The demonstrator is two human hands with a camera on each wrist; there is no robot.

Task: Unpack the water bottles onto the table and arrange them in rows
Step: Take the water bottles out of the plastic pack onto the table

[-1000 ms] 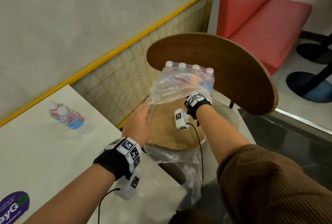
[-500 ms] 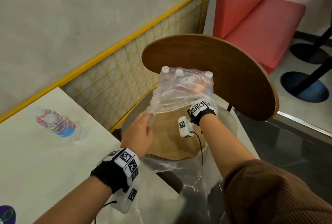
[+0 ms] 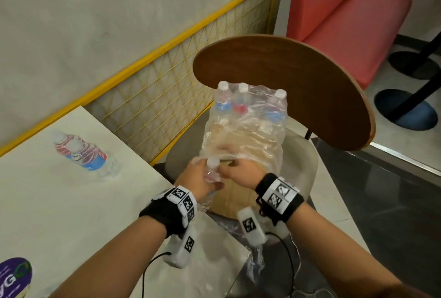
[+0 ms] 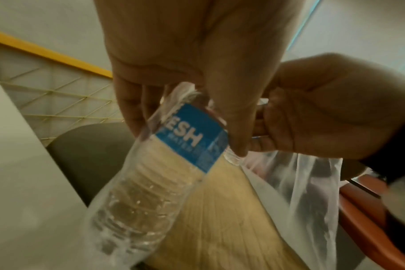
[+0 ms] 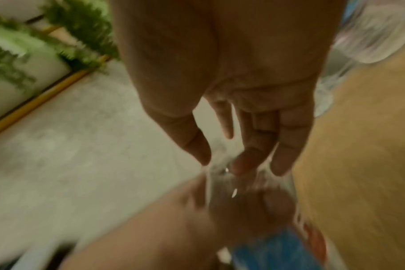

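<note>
Both hands meeting: left hand (image 3: 199, 179) gripping one bottle (image 4: 150, 173); right hand (image 3: 241, 173) fingers (image 5: 254, 153) pinching plastic wrap (image 3: 245, 137) at twelve o'clock.

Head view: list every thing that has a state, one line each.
Left hand: grips a bottle near its neck.
Held bottle: out of the pack, tilted, cap on.
Right hand: pinches the plastic wrap.
Pack of bottles: on the chair, wrap torn open, three caps showing.
Bottles on the table: two, standing side by side.
Chair: holds the pack.
</note>
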